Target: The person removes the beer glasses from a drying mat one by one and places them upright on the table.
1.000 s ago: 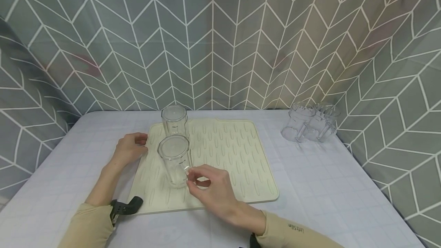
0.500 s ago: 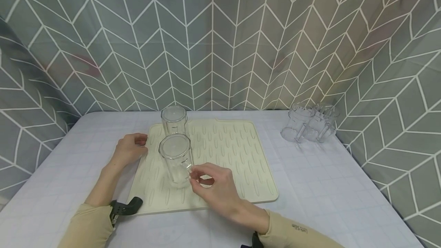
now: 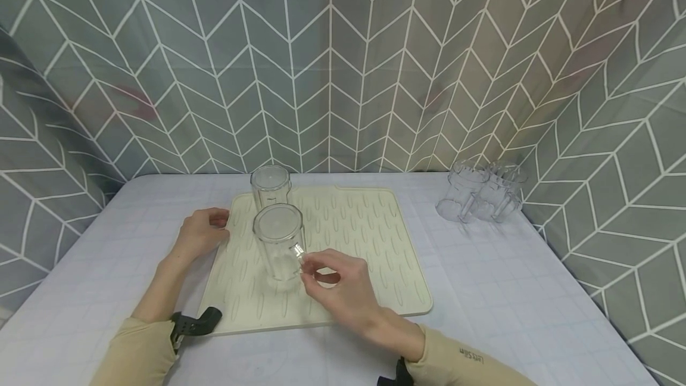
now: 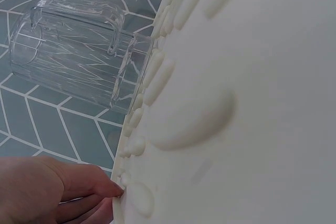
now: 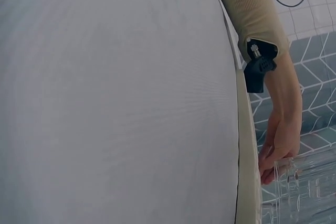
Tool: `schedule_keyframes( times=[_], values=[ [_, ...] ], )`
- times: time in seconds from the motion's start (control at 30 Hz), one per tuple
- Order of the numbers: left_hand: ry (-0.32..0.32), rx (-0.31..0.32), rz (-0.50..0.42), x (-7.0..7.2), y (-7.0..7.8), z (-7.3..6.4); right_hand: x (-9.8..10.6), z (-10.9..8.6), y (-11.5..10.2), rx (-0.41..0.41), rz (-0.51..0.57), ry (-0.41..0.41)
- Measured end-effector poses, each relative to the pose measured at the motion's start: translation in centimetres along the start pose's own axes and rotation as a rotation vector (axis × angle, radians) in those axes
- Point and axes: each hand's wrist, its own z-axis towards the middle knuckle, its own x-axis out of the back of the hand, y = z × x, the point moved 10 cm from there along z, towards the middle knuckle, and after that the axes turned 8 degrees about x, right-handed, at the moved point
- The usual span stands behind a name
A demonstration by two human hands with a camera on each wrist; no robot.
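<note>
My right hand (image 3: 345,288) pinches the handle of a clear glass mug (image 3: 280,237) between thumb and fingers. The mug looks upside down over the cream ridged drying mat (image 3: 370,255); whether its lower end touches the mat I cannot tell. Just behind it, a second clear mug (image 3: 270,186) stands near the mat's back left corner. At the mat's left edge, my left hand (image 3: 200,234) rests with its fingertips on the rim. The left wrist view shows those fingers (image 4: 86,179) against the edge, with a clear mug (image 4: 73,51) beyond.
Further clear mugs (image 3: 482,192) stand close together at the back right of the table. White cloth (image 3: 471,290) covers the table around the mat. A patterned curtain (image 3: 343,64) runs along the back and both sides.
My right hand has moved the mug slightly right and away from me, toward the second mug. My left hand has stayed at the mat's edge.
</note>
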Motion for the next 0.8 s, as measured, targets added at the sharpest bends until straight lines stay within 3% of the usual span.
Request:
schedule_keyframes(
  times=[0.8],
  values=[
    [0.009, 0.003, -0.006, 0.1, 0.0, 0.0, 2.2, 0.7, 0.0, 0.001, -0.015, 0.033]
  ],
)
